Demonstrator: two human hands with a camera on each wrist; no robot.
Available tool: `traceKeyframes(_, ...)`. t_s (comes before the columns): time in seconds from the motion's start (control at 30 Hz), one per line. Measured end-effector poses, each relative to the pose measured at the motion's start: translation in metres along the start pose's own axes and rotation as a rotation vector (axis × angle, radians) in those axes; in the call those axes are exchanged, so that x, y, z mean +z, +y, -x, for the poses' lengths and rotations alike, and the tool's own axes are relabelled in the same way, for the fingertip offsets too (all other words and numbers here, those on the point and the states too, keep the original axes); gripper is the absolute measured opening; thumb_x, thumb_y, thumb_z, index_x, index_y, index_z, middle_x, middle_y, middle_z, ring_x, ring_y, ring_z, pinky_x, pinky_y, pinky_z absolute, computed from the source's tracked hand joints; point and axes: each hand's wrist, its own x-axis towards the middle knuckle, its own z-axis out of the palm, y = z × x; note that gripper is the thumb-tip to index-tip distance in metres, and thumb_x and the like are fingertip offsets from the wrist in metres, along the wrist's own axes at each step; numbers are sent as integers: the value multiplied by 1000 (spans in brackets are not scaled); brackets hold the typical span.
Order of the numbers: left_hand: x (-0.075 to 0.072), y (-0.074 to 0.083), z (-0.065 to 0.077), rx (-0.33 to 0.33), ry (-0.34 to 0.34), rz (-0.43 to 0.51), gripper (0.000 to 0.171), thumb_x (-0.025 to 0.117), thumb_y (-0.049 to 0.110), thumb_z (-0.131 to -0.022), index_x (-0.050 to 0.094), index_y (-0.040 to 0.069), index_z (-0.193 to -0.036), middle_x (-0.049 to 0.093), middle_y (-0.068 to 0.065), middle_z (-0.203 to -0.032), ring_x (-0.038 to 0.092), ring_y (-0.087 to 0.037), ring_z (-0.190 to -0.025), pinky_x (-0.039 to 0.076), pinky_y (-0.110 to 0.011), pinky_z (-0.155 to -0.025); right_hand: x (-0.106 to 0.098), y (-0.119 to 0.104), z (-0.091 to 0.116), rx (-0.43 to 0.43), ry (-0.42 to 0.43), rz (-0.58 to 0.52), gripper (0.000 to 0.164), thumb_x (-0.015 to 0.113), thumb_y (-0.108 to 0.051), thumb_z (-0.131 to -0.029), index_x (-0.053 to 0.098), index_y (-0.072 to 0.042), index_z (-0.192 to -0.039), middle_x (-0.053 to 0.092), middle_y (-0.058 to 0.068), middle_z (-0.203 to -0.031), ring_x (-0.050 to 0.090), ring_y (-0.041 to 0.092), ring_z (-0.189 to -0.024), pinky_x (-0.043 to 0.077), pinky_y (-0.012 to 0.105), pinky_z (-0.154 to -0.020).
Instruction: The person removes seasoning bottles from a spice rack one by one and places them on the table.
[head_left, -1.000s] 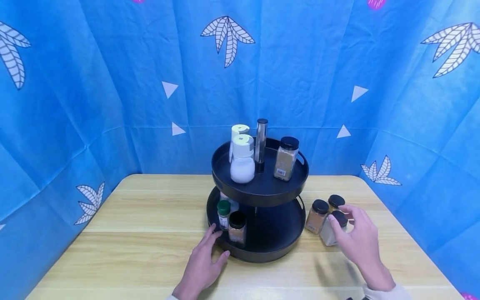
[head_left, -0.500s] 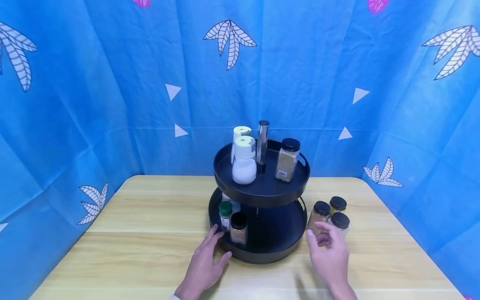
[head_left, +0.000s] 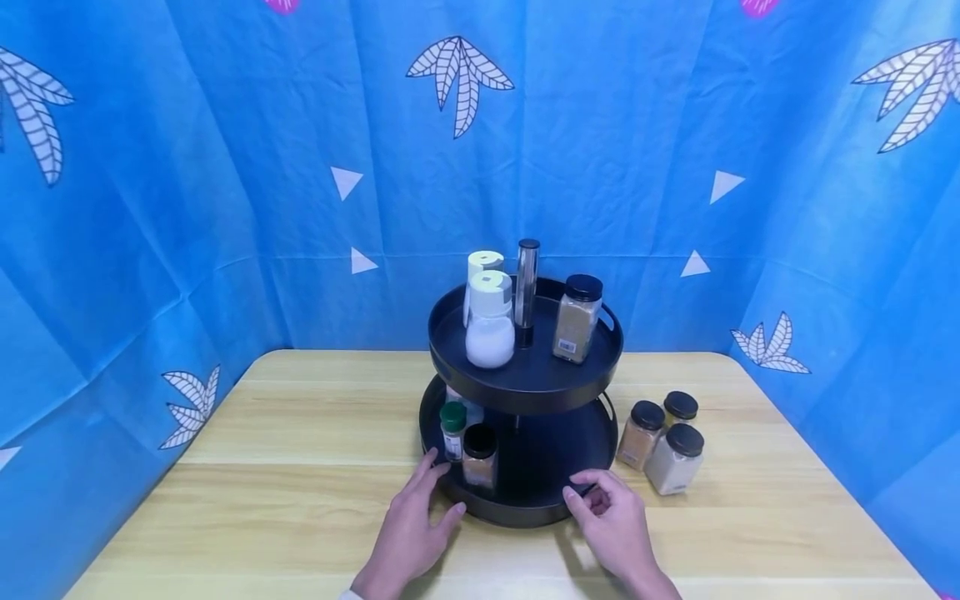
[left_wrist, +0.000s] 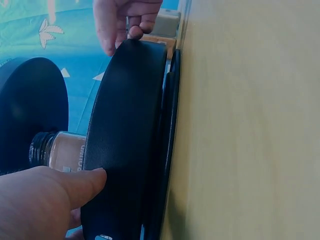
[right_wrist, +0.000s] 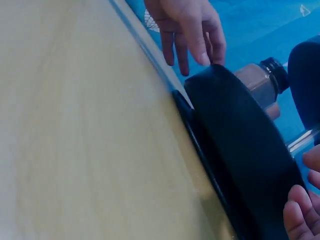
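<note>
Head view looks forward and down; close wrist views share the lower tray (left_wrist: 125, 110).

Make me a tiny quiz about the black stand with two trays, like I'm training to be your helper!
1. Count: how many containers can you see on the upper tray?
2. True or false: the green-lidded jar stands on the upper tray.
3. Fill the gap: the fingers of the left hand touch the ____ tray.

Key:
1. Three.
2. False; it stands on the lower tray.
3. Lower.
</note>
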Motion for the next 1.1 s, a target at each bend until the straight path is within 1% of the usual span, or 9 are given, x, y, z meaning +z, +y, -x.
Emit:
traceKeyframes(0.17,1,2,-1,14,8,-2,55,72,25,-88,53,3,-134,32,-17,-153,40,-41,-132,37,-55,-103,-1,5,0,7,-3,15,18,80,0,-74,68,-10,-83,59,-6,-72,55,5,-57,51,23,-53)
traceKeyframes(0.33,0,5,-2,4,15,-1,58,73,26,-87,52,3,-135,32,-16,-153,40,-42,-132,36,-56,-104,0,8,-1,-34,13,-7,21,80,1,-73,65,-13,-75,61,-5,-78,56,5,-59,51,23,-54)
traceKeyframes(0.53,-2,6,-3,39,63,-32,61,74,24,-86,49,2,-137,38,-20,-149,43,-42,-129,37,-56,-103,3,12,2,-39,16,-48,22,80,0,-75,63,-14,-73,62,-5,-82,56,5,-61,52,23,-55)
traceKeyframes(0.7,-5,11,-3,40,93,-51,64,74,26,-86,46,4,-140,38,-22,-148,40,-43,-130,35,-59,-104,4,13,4,-36,31,-81,23,81,1,-74,64,-15,-73,61,-6,-83,56,6,-61,52,23,-54)
traceKeyframes(0.8,-10,16,-5,51,118,-58,66,75,27,-86,45,4,-140,38,-22,-148,40,-42,-131,34,-59,-104,5,13,3,-40,25,-87,23,81,1,-74,64,-15,-73,62,-6,-84,56,6,-61,52,23,-54)
traceKeyframes(0.9,-14,23,-8,80,127,-46,67,75,27,-85,45,4,-140,42,-19,-145,42,-38,-130,36,-56,-105,5,13,2,-45,16,-78,23,80,1,-74,64,-15,-73,61,-7,-83,56,5,-61,51,23,-54)
traceKeyframes(0.97,-14,29,-11,101,126,-37,66,75,27,-85,45,4,-140,45,-16,-143,44,-34,-129,38,-53,-104,5,14,2,-50,13,-64,23,80,1,-74,64,-15,-73,61,-7,-81,56,5,-60,51,23,-54)
traceKeyframes(1.1,-9,38,-17,134,123,-34,67,75,27,-86,45,5,-141,49,-13,-139,47,-30,-126,41,-49,-103,2,15,1,-66,8,-57,20,80,0,-75,64,-13,-74,62,-2,-80,55,5,-60,51,23,-53)
